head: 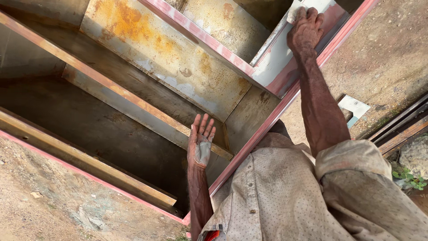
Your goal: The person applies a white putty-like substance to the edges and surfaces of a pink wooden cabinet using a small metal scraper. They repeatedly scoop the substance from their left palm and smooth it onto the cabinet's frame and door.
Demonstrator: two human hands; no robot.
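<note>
rusty metal cabinet [147, 53], shelf dividers [196, 35], dirt ground [383, 49]

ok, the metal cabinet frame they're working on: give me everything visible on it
The metal cabinet frame lies open-side up on bare dirt ground. It looks like sheet steel, with pinkish-red primer worn along the outer edges and shelf lips. Inner panels are bare grey-brown, with orange rust patches and whitish smears. Shelves divide it into several compartments, all shadowed and with nothing visible inside. The right hand presses a pale sheet, apparently abrasive paper, onto a grey-white shelf face. The left hand hovers open, palm up, over a compartment.
</note>
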